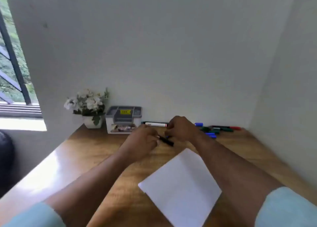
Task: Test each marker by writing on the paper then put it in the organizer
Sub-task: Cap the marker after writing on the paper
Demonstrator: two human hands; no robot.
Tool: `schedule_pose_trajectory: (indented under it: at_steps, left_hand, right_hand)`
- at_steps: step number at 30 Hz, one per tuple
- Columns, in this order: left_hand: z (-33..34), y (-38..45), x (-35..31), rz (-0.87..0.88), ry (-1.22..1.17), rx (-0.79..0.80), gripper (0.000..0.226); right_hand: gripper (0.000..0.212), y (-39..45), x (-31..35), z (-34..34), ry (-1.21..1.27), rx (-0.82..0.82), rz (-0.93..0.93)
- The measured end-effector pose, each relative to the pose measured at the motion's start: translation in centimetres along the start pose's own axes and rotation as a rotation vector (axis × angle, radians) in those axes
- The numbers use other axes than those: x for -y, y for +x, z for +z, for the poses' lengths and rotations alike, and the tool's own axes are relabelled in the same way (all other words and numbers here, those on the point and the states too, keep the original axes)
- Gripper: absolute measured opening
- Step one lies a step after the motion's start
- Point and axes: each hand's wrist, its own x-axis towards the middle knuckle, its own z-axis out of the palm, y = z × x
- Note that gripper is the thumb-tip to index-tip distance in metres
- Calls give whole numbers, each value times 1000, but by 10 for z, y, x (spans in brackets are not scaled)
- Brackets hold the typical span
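Note:
A dark marker [166, 140] lies slantwise between my two hands above the wooden desk [96, 146]. My left hand [143, 140] grips its left end with curled fingers. My right hand [181, 128] is curled at its other end, where a bit of blue shows. A white sheet of paper [181, 186] lies turned at an angle nearer to me. The grey-topped organizer [123, 119] stands against the wall, left of my hands. Several loose markers [217, 129], blue, green and red, lie along the wall to the right. A white-barrelled marker [155, 124] lies behind my hands.
A white pot of white flowers [87, 106] stands left of the organizer in the corner. A window [12, 63] opens at the far left. White walls close the desk at the back and on the right.

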Motion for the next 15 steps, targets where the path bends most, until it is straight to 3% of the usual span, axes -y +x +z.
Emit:
schedule_pose_trajectory:
  at_steps: [3,6,10,13,15]
  left_hand:
    - [5,-29,6,39,-201,192,22]
    - [0,-47,13,86,-176,466,28]
    - [1,-56,11,109,-151,481,30]
    - [4,-58,10,139,-115,493,31]
    - [4,-55,11,144,-113,495,31]
  right_hand:
    - [21,-11,-1,32,-145,10,-46]
    - [22,-14,-1,49,-185,-39,-32]
    - [16,-22,0,44,-137,-57,-29]
    - [15,-42,-2,33,51,-112,0]
    - [19,-62,-1,23,480,-105,110]
